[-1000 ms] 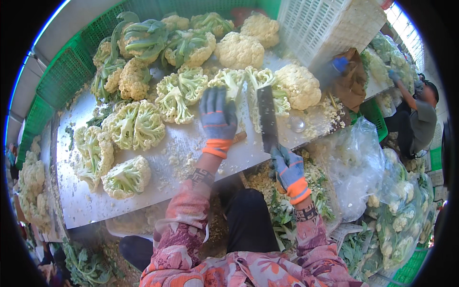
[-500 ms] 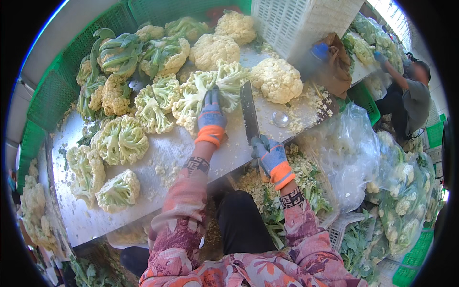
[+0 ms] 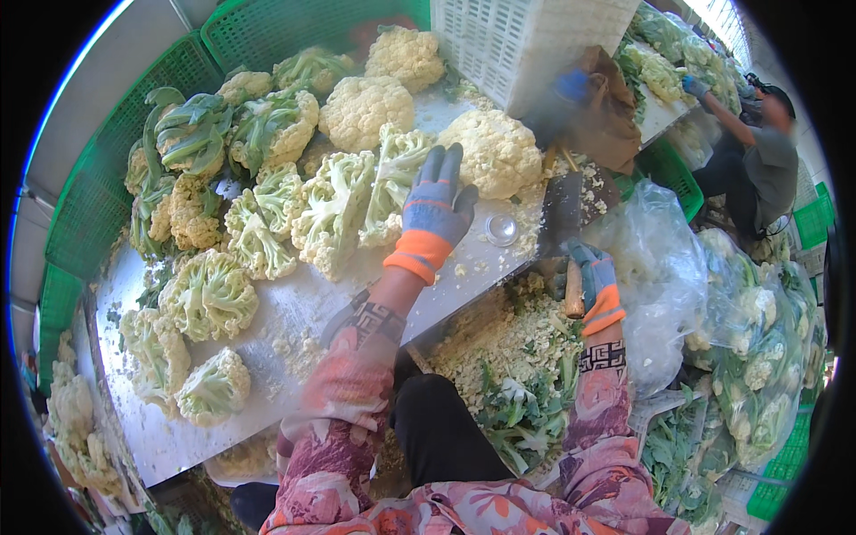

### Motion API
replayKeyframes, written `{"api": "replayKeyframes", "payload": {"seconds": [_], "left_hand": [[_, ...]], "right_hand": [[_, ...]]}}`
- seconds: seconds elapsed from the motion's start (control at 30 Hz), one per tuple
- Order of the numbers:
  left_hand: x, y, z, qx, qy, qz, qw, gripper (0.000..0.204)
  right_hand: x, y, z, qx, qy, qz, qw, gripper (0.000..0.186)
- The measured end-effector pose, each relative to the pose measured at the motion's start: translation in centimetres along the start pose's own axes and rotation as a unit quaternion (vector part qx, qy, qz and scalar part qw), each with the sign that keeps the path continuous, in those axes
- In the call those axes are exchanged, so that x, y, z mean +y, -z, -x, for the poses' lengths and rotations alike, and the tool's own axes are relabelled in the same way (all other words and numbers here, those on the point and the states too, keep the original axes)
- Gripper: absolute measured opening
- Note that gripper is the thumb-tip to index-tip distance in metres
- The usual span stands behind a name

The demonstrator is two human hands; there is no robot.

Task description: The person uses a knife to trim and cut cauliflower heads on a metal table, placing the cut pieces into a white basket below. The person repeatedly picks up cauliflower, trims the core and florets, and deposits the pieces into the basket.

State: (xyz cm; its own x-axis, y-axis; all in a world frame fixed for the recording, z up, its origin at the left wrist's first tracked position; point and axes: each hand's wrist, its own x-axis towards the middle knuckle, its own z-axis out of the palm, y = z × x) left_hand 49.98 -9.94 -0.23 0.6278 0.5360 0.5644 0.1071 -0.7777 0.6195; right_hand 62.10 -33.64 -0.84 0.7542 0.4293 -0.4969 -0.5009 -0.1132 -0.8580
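Note:
My left hand, in a grey-blue glove with an orange cuff, has its fingers stretched out. It lies between a cut cauliflower piece and a whole cauliflower, its fingertips at the whole head's edge. In my right hand, gloved the same way, is a cleaver with a wooden handle. The blade points away from me over the table's right edge. Another cut piece stands left of the first, cut face showing. A small round clear lid or dish sits by the left wrist.
More cauliflowers, whole, leafy and cut, cover the left and back of the metal table. Green crates and a white crate rim it. Trimmings fill a container below. Plastic bags lie right; a person works beyond.
My left hand has left the cut pieces and moved right toward the whole cauliflower. My right hand has carried the cleaver right, away from the cut pieces. The view has shifted slightly.

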Motion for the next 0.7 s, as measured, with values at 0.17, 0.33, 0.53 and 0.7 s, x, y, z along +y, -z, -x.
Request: {"api": "replayKeyframes", "payload": {"seconds": [0.17,0.33,0.53,0.7], "left_hand": [[-2.8,-4.8,-1.9,-0.045,0.056,0.029,0.997,0.074],[-2.9,-5.4,-3.5,-0.122,0.097,-0.008,0.988,0.083],[-0.3,-4.0,-5.2,-0.237,0.169,-0.112,0.950,0.087],[-0.5,-4.4,-6.3,-0.282,0.203,-0.155,0.925,0.091]], "right_hand": [[-0.9,0.0,0.3,-0.012,0.020,0.033,0.999,0.028],[-0.7,0.1,1.4,0.005,0.017,0.060,0.998,0.030],[-1.3,-1.2,-0.7,-0.025,-0.045,0.063,0.997,0.024],[-0.4,0.3,-4.0,-0.085,-0.009,0.021,0.996,0.025]]}}
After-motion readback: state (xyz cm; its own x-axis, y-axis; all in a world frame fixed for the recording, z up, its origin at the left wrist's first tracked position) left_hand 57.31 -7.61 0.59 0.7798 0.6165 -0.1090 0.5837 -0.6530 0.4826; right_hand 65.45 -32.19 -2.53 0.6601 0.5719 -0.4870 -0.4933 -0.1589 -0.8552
